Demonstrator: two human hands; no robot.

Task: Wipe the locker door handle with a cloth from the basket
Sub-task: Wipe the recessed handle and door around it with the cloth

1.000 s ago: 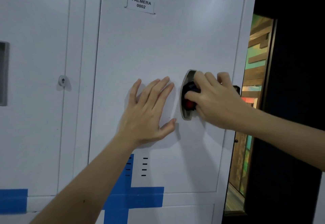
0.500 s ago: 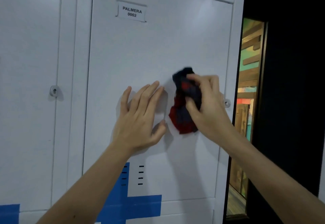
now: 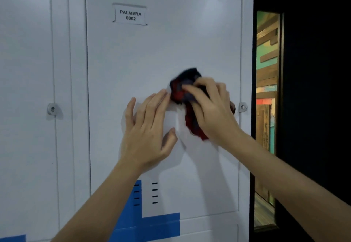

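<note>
A white locker door [image 3: 163, 51] labelled PALMERA 0002 fills the view. My right hand [image 3: 212, 108] presses a crumpled red and dark blue cloth [image 3: 183, 91] against the door where the handle sits. Cloth and hand cover the handle, so it is hidden. My left hand [image 3: 148, 133] lies flat on the door just left of the cloth, fingers spread, fingertips nearly touching the fabric. The basket is not in view.
A lock [image 3: 242, 106] sits at the door's right edge, and a second lock [image 3: 52, 109] is on the neighbouring locker at left. Vent slots [image 3: 154, 193] and blue stripes [image 3: 148, 226] lie below. A dark doorway [image 3: 313, 89] opens at right.
The cloth now covers the handle, which was bare a second ago with my right fingers in it. My right hand has shifted the cloth slightly. The left hand stays flat on the door.
</note>
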